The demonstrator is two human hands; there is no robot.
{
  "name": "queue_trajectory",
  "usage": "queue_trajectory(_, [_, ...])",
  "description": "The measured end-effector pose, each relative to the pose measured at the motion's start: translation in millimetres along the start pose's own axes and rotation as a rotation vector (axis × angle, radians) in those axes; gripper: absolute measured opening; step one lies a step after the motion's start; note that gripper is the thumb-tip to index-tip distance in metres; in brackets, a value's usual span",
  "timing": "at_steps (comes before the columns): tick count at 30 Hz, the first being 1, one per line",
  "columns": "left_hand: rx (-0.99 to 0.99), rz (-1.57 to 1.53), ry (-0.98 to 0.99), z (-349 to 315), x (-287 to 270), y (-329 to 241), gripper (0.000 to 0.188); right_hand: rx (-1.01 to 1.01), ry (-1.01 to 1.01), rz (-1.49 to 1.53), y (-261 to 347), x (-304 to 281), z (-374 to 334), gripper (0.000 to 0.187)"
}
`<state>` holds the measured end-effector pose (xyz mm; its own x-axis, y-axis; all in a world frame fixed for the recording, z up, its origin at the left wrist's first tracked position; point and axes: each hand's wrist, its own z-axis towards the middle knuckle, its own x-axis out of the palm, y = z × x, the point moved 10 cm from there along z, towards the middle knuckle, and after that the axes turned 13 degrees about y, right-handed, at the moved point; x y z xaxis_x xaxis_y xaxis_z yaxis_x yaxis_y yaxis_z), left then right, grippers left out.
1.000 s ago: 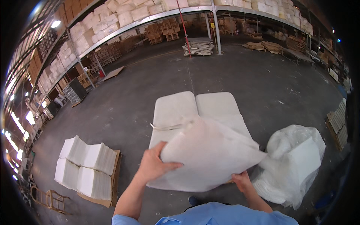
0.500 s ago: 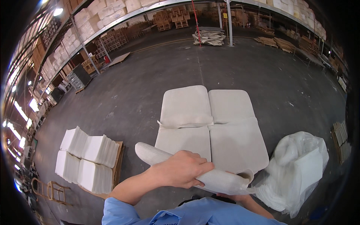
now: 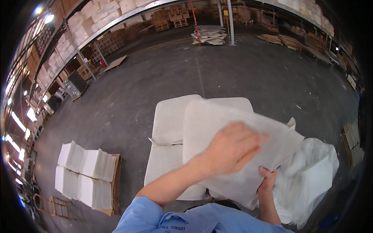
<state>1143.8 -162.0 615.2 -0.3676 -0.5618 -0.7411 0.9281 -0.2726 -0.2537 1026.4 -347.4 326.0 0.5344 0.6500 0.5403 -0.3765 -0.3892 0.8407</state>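
A pale, soft rectangular cushion pad [image 3: 210, 124] is spread at a tilt in front of me, over the stacked pads. My left hand [image 3: 235, 147] reaches across its upper face, blurred by motion, with the forefinger and thumb apart. At the pad's near right edge, my right hand [image 3: 267, 179] grips it, thumb on top and the other fingers mostly hidden beneath. Under it lie similar pads [image 3: 165, 159] in side-by-side piles, partly covered by the held one. A strip of fabric [image 3: 291, 123] sticks out beyond the held pad's far right corner.
White foam sheets [image 3: 95, 194] stand in stacks on a pallet [image 3: 116, 186] at the left, near a wooden chair frame [image 3: 58, 206]. A clear plastic bag [image 3: 311, 174] of white material lies at the right. Shelving [image 3: 128, 19] and a flat pile [image 3: 209, 35] stand farther off.
The pad that was rolled up in my hands is now unfolded and spread flat. My left hand has moved up and right over it; my right hand has come into view at its edge.
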Motion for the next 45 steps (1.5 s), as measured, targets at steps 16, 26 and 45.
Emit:
queue_trajectory(16, [-2.006,-0.447,-0.889,-539,129,-82,0.023,0.057,-0.051,0.500,-103,0,330,0.049])
queue_trajectory(26, [-2.557,-0.702,-0.887,-572,219,-231,0.038,0.468,0.038,0.256,-309,-63,340,0.083])
queue_trajectory(45, [-2.447,-0.772,-1.191,-602,298,-299,0.040,0.217,0.445,-0.813,-300,58,193,0.062])
